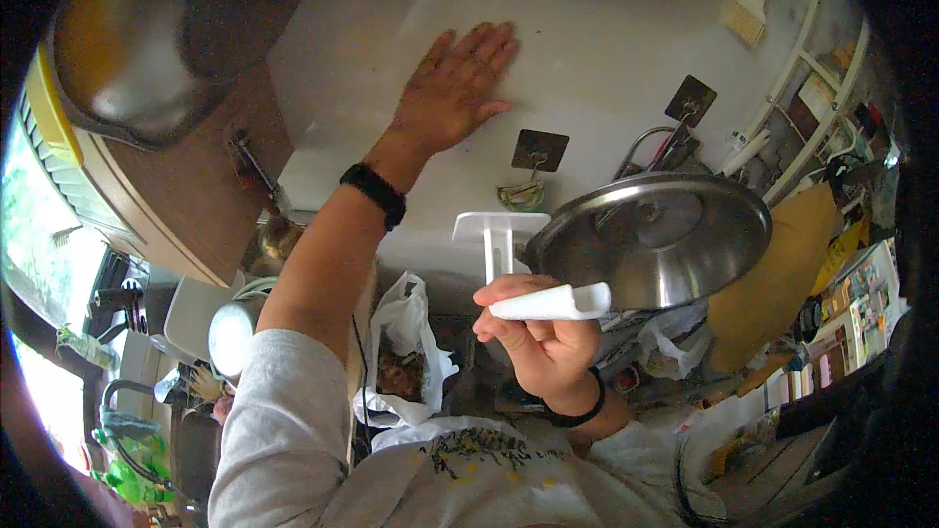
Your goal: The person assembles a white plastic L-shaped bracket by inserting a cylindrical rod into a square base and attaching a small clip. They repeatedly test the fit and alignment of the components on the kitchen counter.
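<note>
- Item: white bracket, centre of the frame, comprising a flat end plate, a slotted stem and a curved trough.
- Right hand: closed around the bracket. My fingers hide where the stem meets the trough.
- Relative position: the stem rises from my fingers, with the end plate above them and toward the upper left; the trough crosses in front of my right hand and points to the right of the frame.
- Weight: I judge it light, apparently moulded plastic, suited to one-handed support.
- Stiffness: probably rigid, with slight flex possible along the slotted stem.
- Finish: looks smooth; a damp grip could slip.
- Fragility: the stem is likely the weakest section. Avoid twisting it.
- Hold point: grasp where stem and trough meet, leaving the plate's face free.
- Left hand: upper centre, fingers extended, palm toward the pale wall, carrying nothing. I cannot tell how firmly it presses.
- Clearance: the metal lid, right of centre, appears near the trough; contact cannot be confirmed.
</note>
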Demonstrator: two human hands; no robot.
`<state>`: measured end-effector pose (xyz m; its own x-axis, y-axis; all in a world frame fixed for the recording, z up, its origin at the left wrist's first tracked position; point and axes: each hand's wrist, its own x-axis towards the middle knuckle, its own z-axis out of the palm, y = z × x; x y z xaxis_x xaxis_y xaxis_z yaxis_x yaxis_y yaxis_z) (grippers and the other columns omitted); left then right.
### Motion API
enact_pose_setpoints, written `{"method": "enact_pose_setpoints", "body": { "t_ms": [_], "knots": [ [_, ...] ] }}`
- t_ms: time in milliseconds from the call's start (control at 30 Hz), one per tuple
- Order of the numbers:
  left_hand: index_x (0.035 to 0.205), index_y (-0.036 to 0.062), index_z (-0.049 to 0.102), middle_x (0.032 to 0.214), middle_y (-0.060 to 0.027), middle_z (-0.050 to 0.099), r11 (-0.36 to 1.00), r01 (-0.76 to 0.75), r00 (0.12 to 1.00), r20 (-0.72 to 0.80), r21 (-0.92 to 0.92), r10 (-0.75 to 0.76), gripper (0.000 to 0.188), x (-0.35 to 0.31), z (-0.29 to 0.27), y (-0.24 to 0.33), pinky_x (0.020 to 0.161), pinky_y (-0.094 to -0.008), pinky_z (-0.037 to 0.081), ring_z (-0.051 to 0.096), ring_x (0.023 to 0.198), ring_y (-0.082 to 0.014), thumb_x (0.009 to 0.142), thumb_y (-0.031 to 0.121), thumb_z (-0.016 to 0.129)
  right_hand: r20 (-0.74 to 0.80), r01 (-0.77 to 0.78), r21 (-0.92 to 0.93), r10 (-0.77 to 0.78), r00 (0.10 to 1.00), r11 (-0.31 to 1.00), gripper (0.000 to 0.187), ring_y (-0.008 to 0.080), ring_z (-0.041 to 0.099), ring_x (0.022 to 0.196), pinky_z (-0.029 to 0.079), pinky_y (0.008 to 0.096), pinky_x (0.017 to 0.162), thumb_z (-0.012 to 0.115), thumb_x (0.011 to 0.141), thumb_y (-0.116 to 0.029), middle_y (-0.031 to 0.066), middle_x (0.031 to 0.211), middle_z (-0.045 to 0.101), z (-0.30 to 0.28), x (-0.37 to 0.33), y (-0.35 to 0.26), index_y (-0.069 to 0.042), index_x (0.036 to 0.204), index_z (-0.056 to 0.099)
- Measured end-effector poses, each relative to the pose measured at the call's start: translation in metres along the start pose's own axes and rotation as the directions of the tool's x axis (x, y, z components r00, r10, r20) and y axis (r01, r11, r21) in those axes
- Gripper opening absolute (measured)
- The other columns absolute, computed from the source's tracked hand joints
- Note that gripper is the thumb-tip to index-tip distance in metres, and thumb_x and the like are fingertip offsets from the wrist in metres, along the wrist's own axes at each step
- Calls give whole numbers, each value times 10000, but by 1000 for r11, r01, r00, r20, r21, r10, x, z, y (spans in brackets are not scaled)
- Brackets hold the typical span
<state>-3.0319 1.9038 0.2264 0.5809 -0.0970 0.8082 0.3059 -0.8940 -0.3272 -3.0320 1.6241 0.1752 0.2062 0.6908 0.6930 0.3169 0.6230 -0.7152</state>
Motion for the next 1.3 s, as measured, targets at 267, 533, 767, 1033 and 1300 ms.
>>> {"method": "enact_pose_setpoints", "body": {
  "t_ms": [267, 533, 767, 1033, 1300],
  "knots": [
    [1435, 27, 219, 1506, -148, 185, 858, 488, 867, -204, 159, -455, 769, -63, 1, -6, 1109, -495, 119, 175, 1386, -329, 878, 481, 491, -22, -59, -20, 59, 998, 998, 186, 172, 631, 856, 503, 269, 737, 647, 821, 0, 143, 1026, 637, -4, -3, 2, 20, 997, 592],
    [1428, 74, 268, 1499, -103, 228, 971, 149, 989, -30, 187, -146, 783, -21, 3, -1, 1096, -514, 145, 212, 1375, -296, 840, 539, 494, -21, -84, 107, 87, 996, 991, 208, 136, 618, 821, 502, 256, 732, 631, 851, -16, 142, 1028, 640, 5, 13, 13, 50, 1035, 564],
    [1435, 80, 253, 1514, -67, 201, 734, 568, 814, -124, 372, -567, 712, -75, -17, -26, 1084, -507, 191, 218, 1379, -256, 879, 455, 493, -73, -128, 223, 147, 986, 966, 241, 118, 610, 790, 523, 262, 704, 565, 901, -41, 131, 1059, 622, 15, 24, 30, 61, 1110, 502],
    [1384, 39, 336, 1478, -121, 263, 891, 372, 860, 266, 260, -436, 585, -161, -17, 36, 1083, -462, 241, 275, 1351, -294, 848, 196, 510, -142, -167, 202, 198, 970, 965, 205, 168, 617, 729, 518, 266, 624, 567, 903, -70, 174, 1040, 606, 25, 7, 43, 35, 1072, 516],
    [959, 52, 622, 920, -185, 631, 839, 510, 826, 382, -191, -416, 188, -111, 2, 18, 735, -450, 489, 598, 846, -377, 882, 155, 486, -3, -255, 127, 258, 966, 958, 203, 142, 608, 755, 510, 255, 666, 586, 873, -3, 163, 1038, 601, 18, -33, 31, 58, 1057, 527]
  ]
}}
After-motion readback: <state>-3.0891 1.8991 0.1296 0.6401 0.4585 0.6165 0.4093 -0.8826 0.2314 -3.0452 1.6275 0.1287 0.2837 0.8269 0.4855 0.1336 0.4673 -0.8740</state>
